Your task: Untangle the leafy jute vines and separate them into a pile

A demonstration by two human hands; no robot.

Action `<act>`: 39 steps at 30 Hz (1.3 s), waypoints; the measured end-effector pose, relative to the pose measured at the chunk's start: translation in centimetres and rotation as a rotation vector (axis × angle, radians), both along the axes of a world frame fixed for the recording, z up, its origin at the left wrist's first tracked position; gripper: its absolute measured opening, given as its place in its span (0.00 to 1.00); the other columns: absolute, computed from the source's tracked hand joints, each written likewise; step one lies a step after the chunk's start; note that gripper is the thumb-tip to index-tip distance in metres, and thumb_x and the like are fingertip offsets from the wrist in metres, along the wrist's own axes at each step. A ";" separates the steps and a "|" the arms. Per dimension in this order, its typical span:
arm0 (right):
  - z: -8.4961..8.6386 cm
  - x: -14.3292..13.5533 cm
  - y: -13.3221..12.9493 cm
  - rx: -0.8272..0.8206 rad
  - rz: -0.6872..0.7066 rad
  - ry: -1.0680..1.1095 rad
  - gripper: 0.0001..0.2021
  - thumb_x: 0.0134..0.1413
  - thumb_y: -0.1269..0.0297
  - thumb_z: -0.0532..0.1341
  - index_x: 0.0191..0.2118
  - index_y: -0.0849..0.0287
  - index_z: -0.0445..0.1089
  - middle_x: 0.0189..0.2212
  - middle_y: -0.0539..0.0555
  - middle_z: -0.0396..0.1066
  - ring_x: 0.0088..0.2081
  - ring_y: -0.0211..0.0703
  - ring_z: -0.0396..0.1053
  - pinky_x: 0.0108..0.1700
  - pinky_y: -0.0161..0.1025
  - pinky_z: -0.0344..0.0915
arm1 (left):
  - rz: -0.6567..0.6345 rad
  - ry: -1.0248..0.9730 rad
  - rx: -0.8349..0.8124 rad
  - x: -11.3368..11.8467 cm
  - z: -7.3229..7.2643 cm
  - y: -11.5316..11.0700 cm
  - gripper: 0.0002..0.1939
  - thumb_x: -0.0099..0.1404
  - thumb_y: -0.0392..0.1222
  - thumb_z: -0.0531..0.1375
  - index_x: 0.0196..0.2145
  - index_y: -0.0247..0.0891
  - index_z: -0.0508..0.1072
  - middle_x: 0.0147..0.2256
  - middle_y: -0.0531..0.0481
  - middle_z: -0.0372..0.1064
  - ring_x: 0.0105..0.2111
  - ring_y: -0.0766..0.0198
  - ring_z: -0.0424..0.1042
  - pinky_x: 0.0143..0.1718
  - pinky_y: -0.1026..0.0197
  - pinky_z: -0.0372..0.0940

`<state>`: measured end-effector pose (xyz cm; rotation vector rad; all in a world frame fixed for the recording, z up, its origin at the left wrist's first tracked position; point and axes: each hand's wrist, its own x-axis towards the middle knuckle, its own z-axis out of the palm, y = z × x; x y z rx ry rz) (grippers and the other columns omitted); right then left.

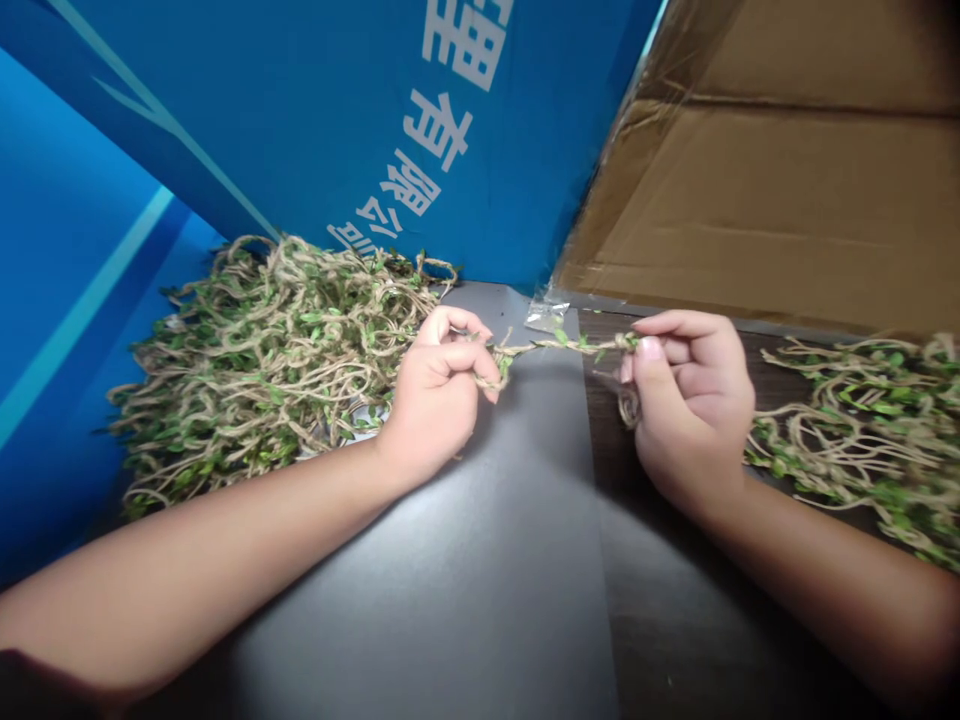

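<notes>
A length of twine with small green leaves (559, 345) stretches roughly level between my two hands, above the grey mat. My left hand (442, 390) has its fingers curled around the twine's left part, with a short loop and some leaves hanging at the fingertips. At the other end, my right hand (686, 390) pinches the twine between thumb and fingers, close to what looks like a knot. A small curl of twine hangs below those right fingers. Just left of my left hand lies a big tangled heap of leafy twine (285, 350).
More leafy twine (870, 420) lies on the dark table to the right. A grey mat (480, 580) covers the middle. Behind stand a blue panel with white characters (300, 120) and a brown cardboard sheet (787, 200). A small clear plastic bag (547, 316) lies near their meeting corner.
</notes>
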<state>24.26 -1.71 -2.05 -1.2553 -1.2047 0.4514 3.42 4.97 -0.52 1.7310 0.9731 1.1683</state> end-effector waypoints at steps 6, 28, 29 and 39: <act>-0.8 -0.5 0.2 0.027 0.034 -0.221 0.10 0.69 0.64 0.60 0.53 0.53 0.69 0.42 0.54 0.76 0.37 0.37 0.78 0.38 0.36 0.75 | -0.118 0.034 -0.021 0.0 0.1 -0.5 0.17 0.55 0.23 0.53 0.16 0.37 0.73 0.40 0.51 0.70 0.39 0.68 0.71 0.39 0.63 0.66; 0.2 -1.3 0.1 0.141 0.120 -0.765 0.03 0.64 0.69 0.62 0.40 0.57 0.74 0.33 0.53 0.80 0.33 0.38 0.76 0.37 0.38 0.72 | -0.235 0.377 0.124 0.3 -0.1 -1.2 0.09 0.74 0.47 0.58 0.42 0.40 0.74 0.46 0.47 0.73 0.50 0.56 0.69 0.56 0.50 0.63; 0.2 -1.3 0.1 0.135 0.127 -0.773 0.03 0.64 0.70 0.62 0.40 0.57 0.73 0.33 0.52 0.80 0.33 0.38 0.76 0.38 0.37 0.71 | -0.238 0.377 0.120 0.3 -0.1 -1.2 0.09 0.74 0.46 0.58 0.42 0.39 0.74 0.46 0.47 0.73 0.49 0.56 0.69 0.56 0.50 0.63; 2.0 -1.0 -1.1 0.064 0.161 -1.097 0.02 0.63 0.68 0.64 0.37 0.57 0.73 0.34 0.51 0.79 0.37 0.42 0.73 0.46 0.44 0.61 | -0.255 0.388 0.163 0.4 -0.2 -1.4 0.05 0.70 0.39 0.58 0.35 0.38 0.71 0.44 0.48 0.71 0.49 0.57 0.68 0.56 0.52 0.62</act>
